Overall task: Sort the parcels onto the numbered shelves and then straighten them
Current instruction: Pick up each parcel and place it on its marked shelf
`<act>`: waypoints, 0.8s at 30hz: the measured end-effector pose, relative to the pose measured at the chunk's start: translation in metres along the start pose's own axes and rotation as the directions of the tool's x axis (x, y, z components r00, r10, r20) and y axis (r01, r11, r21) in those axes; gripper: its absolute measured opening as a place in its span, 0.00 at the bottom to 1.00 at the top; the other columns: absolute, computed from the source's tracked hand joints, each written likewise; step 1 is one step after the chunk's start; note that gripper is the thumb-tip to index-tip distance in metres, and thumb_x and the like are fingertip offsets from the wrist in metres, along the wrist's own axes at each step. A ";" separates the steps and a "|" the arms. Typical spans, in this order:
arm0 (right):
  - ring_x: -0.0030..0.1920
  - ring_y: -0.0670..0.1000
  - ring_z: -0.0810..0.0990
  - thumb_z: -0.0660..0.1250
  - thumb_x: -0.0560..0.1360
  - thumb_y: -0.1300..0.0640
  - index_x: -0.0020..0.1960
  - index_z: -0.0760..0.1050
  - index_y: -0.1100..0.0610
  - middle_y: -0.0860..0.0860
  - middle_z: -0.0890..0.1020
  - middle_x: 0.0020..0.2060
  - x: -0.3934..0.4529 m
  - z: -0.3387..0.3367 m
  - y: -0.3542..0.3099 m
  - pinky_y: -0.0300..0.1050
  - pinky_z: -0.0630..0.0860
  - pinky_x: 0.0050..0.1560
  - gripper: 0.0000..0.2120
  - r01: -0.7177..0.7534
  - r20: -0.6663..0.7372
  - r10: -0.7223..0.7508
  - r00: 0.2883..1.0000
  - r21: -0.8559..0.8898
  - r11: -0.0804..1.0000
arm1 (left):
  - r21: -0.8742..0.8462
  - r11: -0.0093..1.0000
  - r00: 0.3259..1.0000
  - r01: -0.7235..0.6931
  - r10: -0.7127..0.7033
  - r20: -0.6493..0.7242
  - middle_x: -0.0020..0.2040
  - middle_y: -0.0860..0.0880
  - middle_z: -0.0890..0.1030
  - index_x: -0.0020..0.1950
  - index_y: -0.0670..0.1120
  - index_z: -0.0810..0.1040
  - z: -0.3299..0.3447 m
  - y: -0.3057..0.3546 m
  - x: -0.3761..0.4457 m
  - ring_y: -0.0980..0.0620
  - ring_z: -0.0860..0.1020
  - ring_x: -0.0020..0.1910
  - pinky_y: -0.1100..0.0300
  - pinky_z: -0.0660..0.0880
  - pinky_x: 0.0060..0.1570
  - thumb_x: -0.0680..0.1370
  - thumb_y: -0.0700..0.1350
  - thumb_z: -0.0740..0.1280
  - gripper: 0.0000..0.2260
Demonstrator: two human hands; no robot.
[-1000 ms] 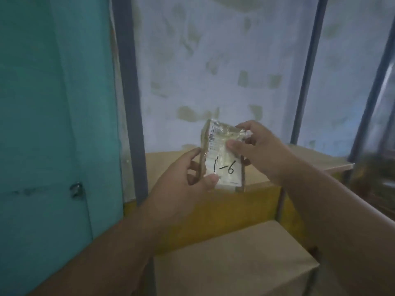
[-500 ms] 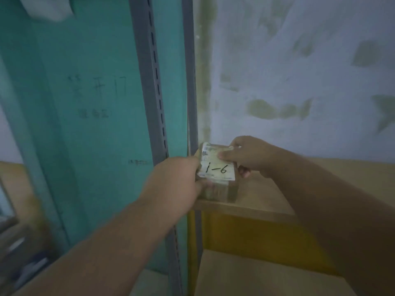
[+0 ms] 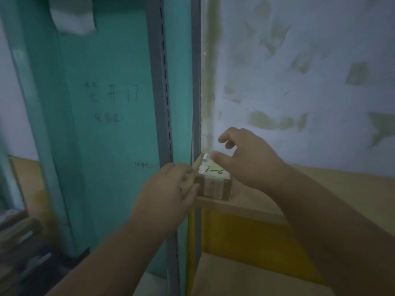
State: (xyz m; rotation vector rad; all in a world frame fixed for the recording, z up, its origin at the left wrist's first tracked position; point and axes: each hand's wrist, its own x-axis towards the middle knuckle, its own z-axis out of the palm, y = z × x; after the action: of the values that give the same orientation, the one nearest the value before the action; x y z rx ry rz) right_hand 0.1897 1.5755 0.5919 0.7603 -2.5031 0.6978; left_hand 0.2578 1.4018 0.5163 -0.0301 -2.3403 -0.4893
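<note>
A small brown parcel (image 3: 214,181) with a white label marked "1-6" on top lies flat at the left end of a wooden shelf (image 3: 320,189), close to the grey upright. My left hand (image 3: 168,193) holds the parcel's left edge, with the fingers behind it and the thumb at its front corner. My right hand (image 3: 248,159) hovers just above the parcel with its fingers loosely spread. Its thumb tip is near the back of the label, and it holds nothing.
Two grey slotted uprights (image 3: 160,103) frame the rack's left side. A teal door (image 3: 106,124) with writing stands to the left. Below are a yellow panel (image 3: 245,238) and a lower wooden shelf (image 3: 245,278). A patchy white wall (image 3: 299,71) backs the rack.
The parcel went from being held upright in both hands to lying flat on the shelf's left corner. My right hand has let go and lifted off it. My left hand stays at its edge.
</note>
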 end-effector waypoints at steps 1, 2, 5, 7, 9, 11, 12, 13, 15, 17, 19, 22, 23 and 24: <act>0.47 0.43 0.76 0.66 0.76 0.39 0.63 0.72 0.46 0.44 0.75 0.54 -0.009 0.001 -0.014 0.40 0.73 0.45 0.20 0.027 -0.006 -0.027 1.000 0.020 0.999 | -0.026 1.000 1.000 0.010 -0.010 -0.006 0.46 0.58 0.77 0.55 0.53 0.79 -0.004 -0.011 -0.009 0.57 0.74 0.39 0.62 0.67 0.38 0.76 0.52 0.70 0.09; 0.46 0.42 0.76 0.65 0.76 0.38 0.63 0.72 0.45 0.43 0.75 0.54 -0.017 0.004 -0.029 0.40 0.75 0.46 0.19 0.054 -0.017 -0.054 0.998 0.043 0.998 | -0.046 0.999 1.000 0.018 -0.018 -0.011 0.44 0.58 0.77 0.54 0.53 0.79 -0.008 -0.023 -0.018 0.58 0.75 0.38 0.61 0.69 0.38 0.75 0.53 0.70 0.09; 0.46 0.41 0.76 0.64 0.75 0.37 0.63 0.72 0.43 0.41 0.74 0.53 -0.035 0.022 -0.085 0.42 0.78 0.48 0.19 0.146 -0.047 -0.141 0.989 0.119 0.982 | -0.067 0.996 0.998 0.067 -0.067 -0.001 0.44 0.59 0.78 0.54 0.55 0.78 -0.033 -0.066 -0.049 0.62 0.77 0.36 0.62 0.74 0.37 0.73 0.54 0.70 0.11; 0.46 0.39 0.74 0.64 0.75 0.37 0.63 0.72 0.44 0.40 0.73 0.53 -0.043 0.041 -0.126 0.41 0.75 0.49 0.20 0.209 -0.059 -0.202 0.978 0.153 0.966 | -0.036 0.992 0.993 0.119 -0.119 -0.005 0.46 0.61 0.78 0.57 0.57 0.78 -0.060 -0.100 -0.070 0.63 0.77 0.38 0.67 0.72 0.39 0.74 0.53 0.73 0.13; 0.46 0.39 0.73 0.64 0.74 0.37 0.63 0.71 0.44 0.39 0.73 0.53 -0.046 0.067 -0.171 0.40 0.73 0.49 0.20 0.270 -0.065 -0.263 0.963 0.180 0.946 | -0.014 0.985 0.985 0.169 -0.169 -0.030 0.46 0.61 0.78 0.58 0.57 0.78 -0.094 -0.137 -0.093 0.63 0.78 0.39 0.68 0.72 0.40 0.74 0.53 0.73 0.13; 0.47 0.39 0.72 0.66 0.75 0.38 0.62 0.72 0.45 0.40 0.73 0.53 -0.048 0.097 -0.218 0.40 0.71 0.48 0.19 0.324 -0.067 -0.317 0.946 0.235 0.916 | 0.032 0.971 0.971 0.237 -0.236 -0.037 0.47 0.61 0.78 0.58 0.57 0.78 -0.133 -0.173 -0.116 0.62 0.78 0.40 0.63 0.75 0.42 0.75 0.54 0.72 0.13; 0.47 0.40 0.73 0.66 0.75 0.39 0.62 0.72 0.45 0.41 0.74 0.53 -0.048 0.114 -0.242 0.41 0.71 0.49 0.19 0.348 -0.063 -0.344 0.937 0.268 0.899 | 0.062 0.959 0.961 0.275 -0.273 -0.046 0.48 0.61 0.79 0.59 0.57 0.77 -0.152 -0.192 -0.129 0.62 0.78 0.41 0.61 0.76 0.44 0.75 0.54 0.72 0.13; 0.48 0.41 0.73 0.66 0.74 0.39 0.62 0.72 0.46 0.41 0.74 0.54 -0.049 0.130 -0.266 0.41 0.72 0.50 0.19 0.367 -0.053 -0.368 0.928 0.295 0.883 | 0.091 0.946 0.950 0.312 -0.307 -0.061 0.48 0.61 0.78 0.59 0.57 0.77 -0.171 -0.211 -0.142 0.62 0.78 0.43 0.59 0.76 0.45 0.75 0.54 0.72 0.13; 0.48 0.41 0.74 0.66 0.74 0.38 0.62 0.73 0.46 0.41 0.74 0.54 -0.052 0.162 -0.312 0.40 0.71 0.49 0.20 0.399 -0.039 -0.412 0.910 0.345 0.850 | 0.142 0.915 0.926 0.378 -0.369 -0.084 0.47 0.62 0.77 0.58 0.56 0.78 -0.206 -0.247 -0.168 0.61 0.76 0.44 0.60 0.74 0.46 0.75 0.53 0.72 0.13; 0.47 0.41 0.74 0.66 0.73 0.38 0.61 0.73 0.46 0.41 0.74 0.53 -0.054 0.190 -0.356 0.38 0.69 0.47 0.20 0.426 -0.035 -0.453 0.891 0.411 0.806 | 0.194 0.876 0.897 0.441 -0.430 -0.097 0.45 0.61 0.75 0.55 0.56 0.78 -0.238 -0.281 -0.193 0.58 0.75 0.44 0.62 0.70 0.41 0.74 0.52 0.72 0.11; 0.47 0.41 0.74 0.64 0.73 0.36 0.61 0.73 0.45 0.41 0.74 0.53 -0.054 0.215 -0.395 0.39 0.69 0.46 0.20 0.429 -0.010 -0.479 0.878 0.461 0.777 | 0.211 0.834 0.860 0.510 -0.500 -0.106 0.47 0.61 0.75 0.55 0.57 0.78 -0.265 -0.312 -0.215 0.56 0.76 0.45 0.63 0.69 0.41 0.74 0.51 0.72 0.11; 0.48 0.44 0.75 0.66 0.74 0.38 0.61 0.73 0.44 0.42 0.74 0.54 -0.049 0.252 -0.442 0.42 0.72 0.47 0.18 0.423 0.037 -0.515 0.856 0.522 0.741 | 0.213 0.780 0.808 0.588 -0.577 -0.116 0.50 0.61 0.77 0.56 0.60 0.75 -0.293 -0.356 -0.240 0.59 0.77 0.43 0.67 0.73 0.41 0.76 0.53 0.71 0.11; 0.48 0.44 0.75 0.67 0.74 0.39 0.61 0.73 0.44 0.42 0.74 0.55 -0.045 0.265 -0.454 0.43 0.72 0.48 0.18 0.427 0.049 -0.532 0.846 0.535 0.729 | 0.216 0.763 0.792 0.609 -0.601 -0.110 0.51 0.59 0.77 0.55 0.61 0.73 -0.297 -0.370 -0.246 0.59 0.77 0.43 0.66 0.74 0.41 0.76 0.53 0.71 0.11; 0.49 0.44 0.75 0.67 0.74 0.40 0.61 0.73 0.44 0.42 0.74 0.55 -0.042 0.278 -0.463 0.44 0.73 0.49 0.18 0.432 0.059 -0.545 0.836 0.541 0.722 | 0.214 0.748 0.776 0.628 -0.622 -0.105 0.51 0.58 0.77 0.54 0.62 0.71 -0.299 -0.383 -0.250 0.58 0.77 0.44 0.65 0.75 0.42 0.76 0.54 0.70 0.11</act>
State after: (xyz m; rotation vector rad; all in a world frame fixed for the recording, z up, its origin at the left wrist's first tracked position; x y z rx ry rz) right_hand 0.4313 1.0975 0.5087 1.7053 -2.1221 1.1330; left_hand 0.5770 0.9694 0.4159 0.9055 -2.3257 -0.5115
